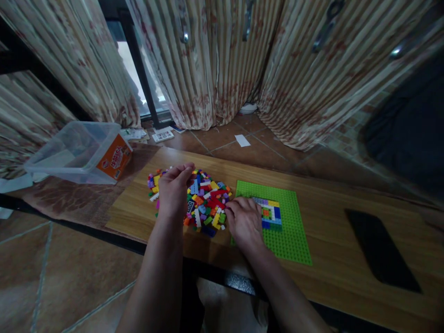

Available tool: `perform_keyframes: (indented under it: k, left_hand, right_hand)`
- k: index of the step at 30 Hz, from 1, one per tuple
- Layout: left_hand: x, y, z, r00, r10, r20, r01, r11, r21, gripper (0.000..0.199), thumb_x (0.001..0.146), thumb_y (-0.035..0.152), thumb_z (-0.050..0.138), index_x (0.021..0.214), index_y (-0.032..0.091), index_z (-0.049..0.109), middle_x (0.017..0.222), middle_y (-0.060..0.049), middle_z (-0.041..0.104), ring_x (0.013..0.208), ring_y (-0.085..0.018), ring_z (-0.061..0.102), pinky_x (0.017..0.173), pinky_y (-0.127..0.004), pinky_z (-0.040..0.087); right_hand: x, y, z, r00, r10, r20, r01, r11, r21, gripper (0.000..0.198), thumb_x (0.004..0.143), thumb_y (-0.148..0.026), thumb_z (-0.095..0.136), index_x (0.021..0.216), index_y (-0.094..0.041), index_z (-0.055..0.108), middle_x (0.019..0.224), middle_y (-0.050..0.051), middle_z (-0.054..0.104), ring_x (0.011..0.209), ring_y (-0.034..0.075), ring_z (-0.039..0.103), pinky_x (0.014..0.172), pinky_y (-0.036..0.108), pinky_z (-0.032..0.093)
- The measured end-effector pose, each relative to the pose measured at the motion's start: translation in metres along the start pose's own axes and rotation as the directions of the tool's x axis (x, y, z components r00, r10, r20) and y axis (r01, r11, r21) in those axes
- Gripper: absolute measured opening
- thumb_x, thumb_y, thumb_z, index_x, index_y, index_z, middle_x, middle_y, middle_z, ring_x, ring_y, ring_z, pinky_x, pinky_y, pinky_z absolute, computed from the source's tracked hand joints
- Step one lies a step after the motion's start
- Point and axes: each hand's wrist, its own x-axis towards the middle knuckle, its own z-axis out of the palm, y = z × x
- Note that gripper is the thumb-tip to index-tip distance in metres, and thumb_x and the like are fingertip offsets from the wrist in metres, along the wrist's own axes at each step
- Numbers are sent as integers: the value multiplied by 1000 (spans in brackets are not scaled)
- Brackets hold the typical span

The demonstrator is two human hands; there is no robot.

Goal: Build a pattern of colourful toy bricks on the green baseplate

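Note:
A heap of loose toy building bricks (199, 215) in many colours lies on the wooden table. Over its left part hovers my left hand (175, 187), thumb and fingertips drawn together; whatever they may pinch is too small to make out. My right hand (244, 219) is between the heap and the green baseplate (294, 231), covering the plate's left edge. Its fingers are curled, with thumb and forefinger close together at the heap's right side, and I cannot make out what is in them. On the baseplate sits a built block of coloured bricks (275, 215), partly hidden behind my right hand.
A clear plastic bin (76, 157) with an orange label stands at the table's left end. To the right lies a flat black object (381, 249). Striped curtains (208, 69) hang beyond the table, and papers (162, 134) lie on the tiled floor.

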Motion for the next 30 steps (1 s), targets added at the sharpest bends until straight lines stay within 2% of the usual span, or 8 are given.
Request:
perform_keyframes:
  k: [3, 6, 9, 11, 15, 22, 27, 30]
  left_hand:
    - [1, -1, -1, 1000, 10, 0, -10, 1000, 8, 15, 59, 24, 75, 70, 15, 70, 65, 1, 62, 58, -7, 54, 57, -20, 42]
    - [1, -1, -1, 1000, 8, 1, -8, 1000, 12, 16, 59, 25, 75, 71, 15, 70, 66, 1, 63, 59, -8, 54, 56, -20, 42]
    - [0, -1, 0, 1000, -2, 7, 2, 1000, 7, 16, 59, 25, 75, 71, 15, 70, 67, 1, 63, 58, -7, 54, 55, -19, 41]
    - [-1, 0, 1, 1000, -17, 6, 17, 1000, 7, 17, 58, 25, 75, 71, 15, 71, 67, 1, 63, 58, -7, 54, 55, -19, 41]
    - [-5, 3, 5, 1000, -26, 3, 26, 999, 26, 18, 57, 26, 75, 71, 15, 70, 67, 0, 63, 57, -7, 53, 55, -19, 41]
    - [-7, 0, 11, 999, -33, 27, 32, 999, 37, 18, 58, 28, 76, 69, 15, 69, 65, 1, 62, 55, -6, 51, 54, -19, 39]
    - [-8, -4, 14, 999, -31, 31, 30, 999, 32, 17, 59, 26, 76, 70, 15, 70, 65, 1, 62, 55, -7, 51, 52, -18, 39]
    - [-8, -3, 14, 999, -27, 32, 26, 999, 28, 16, 59, 26, 76, 70, 16, 71, 64, 1, 61, 55, -6, 50, 53, -18, 40]
  right_hand:
    - [1, -2, -4, 1000, 5, -25, -4, 999, 40, 11, 89, -22, 56, 88, -23, 67, 91, 5, 67, 90, 25, 53, 78, 40, 36]
    - [1, 4, -13, 997, 28, -77, -15, 986, 167, 15, 91, -22, 51, 89, -22, 67, 88, 6, 68, 88, 23, 56, 79, 38, 41]
    - [-1, 22, -29, 981, 152, -120, -106, 938, 329, 19, 91, -27, 50, 93, -21, 67, 89, 6, 68, 85, 21, 61, 79, 36, 46]
    - [-4, 38, -39, 949, 280, -142, -198, 885, 420, 23, 91, -32, 51, 100, -21, 68, 97, 7, 70, 89, 20, 63, 80, 36, 49]
    - [-12, 70, -56, 910, 396, -120, -301, 833, 464, 29, 88, -39, 54, 100, -19, 71, 101, 9, 71, 92, 22, 65, 83, 39, 50]
    - [-22, 90, -60, 914, 402, -50, -356, 856, 375, 28, 86, -41, 55, 94, -20, 72, 91, 7, 73, 78, 22, 66, 75, 39, 51]
    - [-22, 97, -53, 949, 314, -36, -275, 874, 401, 23, 83, -42, 60, 89, -24, 73, 99, 6, 70, 95, 23, 62, 90, 45, 45]
    - [-23, 104, -48, 936, 349, -40, -306, 866, 395, 21, 80, -43, 64, 87, -26, 75, 107, 7, 65, 102, 24, 58, 94, 48, 42]
